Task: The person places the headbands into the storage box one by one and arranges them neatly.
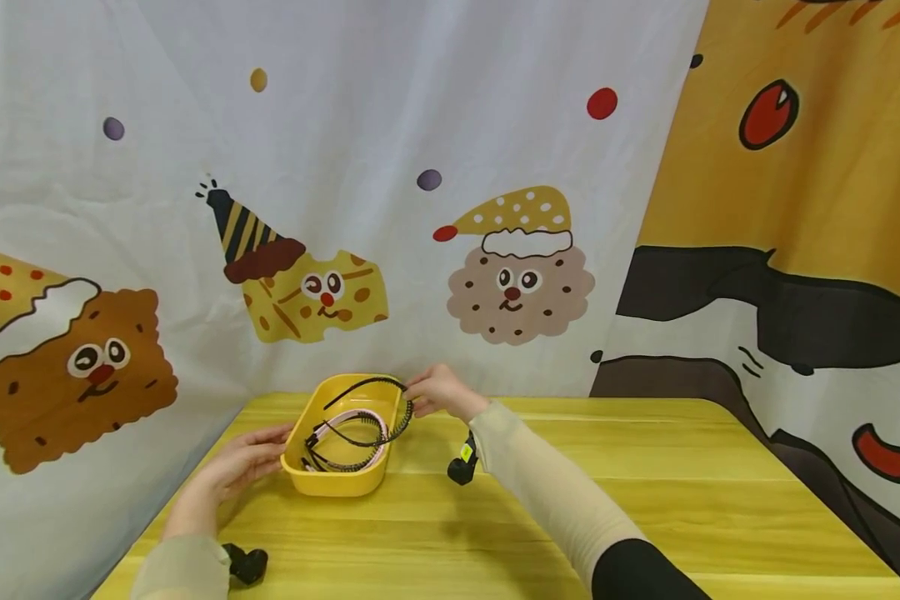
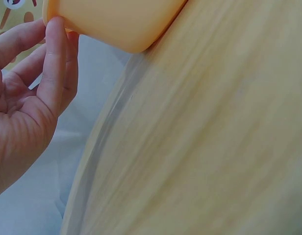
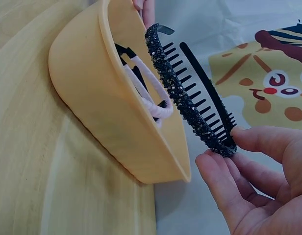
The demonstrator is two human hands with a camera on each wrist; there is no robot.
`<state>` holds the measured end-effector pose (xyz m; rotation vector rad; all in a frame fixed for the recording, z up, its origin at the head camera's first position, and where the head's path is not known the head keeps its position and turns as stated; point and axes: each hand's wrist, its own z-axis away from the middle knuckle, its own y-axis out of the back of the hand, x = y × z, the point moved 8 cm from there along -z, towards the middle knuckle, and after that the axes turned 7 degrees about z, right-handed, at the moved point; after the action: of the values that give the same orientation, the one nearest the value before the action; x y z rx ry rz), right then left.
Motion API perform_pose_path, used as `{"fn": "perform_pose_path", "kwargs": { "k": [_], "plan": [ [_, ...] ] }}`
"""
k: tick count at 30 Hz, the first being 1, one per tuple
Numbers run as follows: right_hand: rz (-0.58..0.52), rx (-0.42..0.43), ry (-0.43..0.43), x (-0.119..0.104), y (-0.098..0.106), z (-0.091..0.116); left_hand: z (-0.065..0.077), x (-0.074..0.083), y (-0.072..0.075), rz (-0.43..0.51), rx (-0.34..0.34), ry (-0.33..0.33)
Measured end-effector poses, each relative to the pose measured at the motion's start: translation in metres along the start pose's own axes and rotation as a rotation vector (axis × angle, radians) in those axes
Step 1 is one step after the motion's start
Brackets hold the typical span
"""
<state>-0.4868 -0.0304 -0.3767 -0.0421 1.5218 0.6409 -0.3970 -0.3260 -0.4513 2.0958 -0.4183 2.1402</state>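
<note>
In the head view, a yellow plastic bin (image 1: 339, 484) stands near the left back of the table. My right hand (image 1: 444, 392) pinches a black headband (image 3: 178, 93) between thumb and fingertips, over the bin's right rim. Sparkly beads cover its outer face, and comb teeth line the inside. Inside the bin lie a pale pink headband (image 3: 160, 108) and other dark headbands, partly overlapping, so their number is hard to tell. My left hand (image 1: 249, 457) holds the bin's left rim, with the thumb and fingers (image 2: 55, 54) at the edge.
The bin rests on a yellow wood-grain table (image 1: 607, 467). Behind it hangs a white cloth (image 1: 390, 100) printed with cartoon snacks. Black wrist cameras are strapped by both hands, one below the right wrist (image 1: 462, 469).
</note>
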Motion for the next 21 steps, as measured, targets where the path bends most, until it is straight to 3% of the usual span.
{"fn": "perform_pose_path", "kwargs": {
  "k": [8, 21],
  "plan": [
    [0.015, 0.01, 0.004, 0.007, -0.013, -0.009, 0.003, 0.003, -0.005, 0.037, -0.007, -0.013],
    [0.038, 0.003, 0.016, 0.0, -0.029, -0.01, 0.001, 0.001, -0.002, 0.004, 0.024, 0.008]
  ]
}}
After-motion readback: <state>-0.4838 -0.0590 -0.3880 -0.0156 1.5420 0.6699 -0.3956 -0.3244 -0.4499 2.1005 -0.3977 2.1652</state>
